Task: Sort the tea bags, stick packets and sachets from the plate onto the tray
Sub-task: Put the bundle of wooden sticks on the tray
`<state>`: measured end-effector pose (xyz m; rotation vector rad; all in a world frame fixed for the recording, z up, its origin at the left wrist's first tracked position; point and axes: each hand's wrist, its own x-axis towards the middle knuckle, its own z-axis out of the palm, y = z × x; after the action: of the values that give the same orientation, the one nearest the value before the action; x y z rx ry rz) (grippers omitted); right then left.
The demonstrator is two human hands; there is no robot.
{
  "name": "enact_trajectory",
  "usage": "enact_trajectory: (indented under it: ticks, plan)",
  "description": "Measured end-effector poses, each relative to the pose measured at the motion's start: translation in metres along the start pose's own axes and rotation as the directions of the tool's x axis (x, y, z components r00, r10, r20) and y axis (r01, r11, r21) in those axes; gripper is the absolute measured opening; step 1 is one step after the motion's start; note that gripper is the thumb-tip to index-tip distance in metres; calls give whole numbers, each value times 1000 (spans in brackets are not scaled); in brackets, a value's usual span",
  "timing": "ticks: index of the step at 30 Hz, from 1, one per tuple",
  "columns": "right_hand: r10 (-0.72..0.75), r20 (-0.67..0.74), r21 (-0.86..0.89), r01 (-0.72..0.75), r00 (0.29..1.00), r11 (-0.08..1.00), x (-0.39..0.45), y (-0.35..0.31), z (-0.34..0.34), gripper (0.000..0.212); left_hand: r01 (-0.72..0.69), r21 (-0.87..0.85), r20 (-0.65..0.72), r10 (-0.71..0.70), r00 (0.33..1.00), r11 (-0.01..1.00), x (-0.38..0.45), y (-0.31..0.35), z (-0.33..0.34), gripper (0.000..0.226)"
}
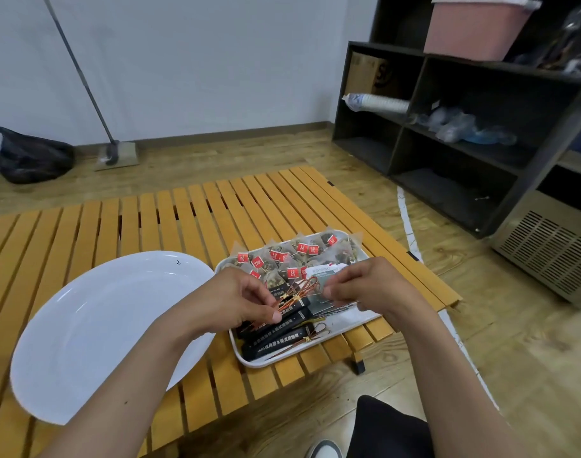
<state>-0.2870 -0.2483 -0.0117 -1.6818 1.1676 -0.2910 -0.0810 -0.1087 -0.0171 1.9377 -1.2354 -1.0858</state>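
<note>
Two hands: both over tray, fingers curled
tray (343, 335): white, on slatted table (123, 226), near its front right edge
left hand (246, 297): over tray's middle, thumb and fingers pinching a black stick packet (294, 312) tied with a copper twist tie (299, 292)
right hand (365, 285): over tray's right side, fingertips pinching the edge of a grey-green sachet (318, 294)
tea bags (295, 254): clear pyramid bags with red tags, packed along tray's far half
stick packets: several more black ones lying side by side in tray's near half
sachets: a few flat ones under right hand, partly hidden
plate (94, 328): white, oval, just left of tray, nothing on it
shelf (464, 133): dark, on the floor well beyond tray to the right
</note>
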Motion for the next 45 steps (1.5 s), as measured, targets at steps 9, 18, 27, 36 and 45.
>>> enact_trajectory:
  ticks: [9,18,27,36,45]
  plan:
    - [-14,100,153,-1,995,988,-3,0,-9,24,-7,-4,16,7,1000,1000,6,5,6,16]
    - [59,156,16,-63,986,998,-1,15,-26,19,25,4,27,-26,999,1000,7,6,7,21]
    - [199,33,-210,-188,979,959,7,26,-24,11,3,-1,-22,-3,1000,1000,11,4,11,17]
    - [201,4,-237,-195,979,952,2,19,-22,18,-16,-6,-31,16,999,1000,12,5,15,17]
    - [46,46,124,-51,998,991,0,12,-17,23,-81,2,-19,81,997,997,12,9,20,20]
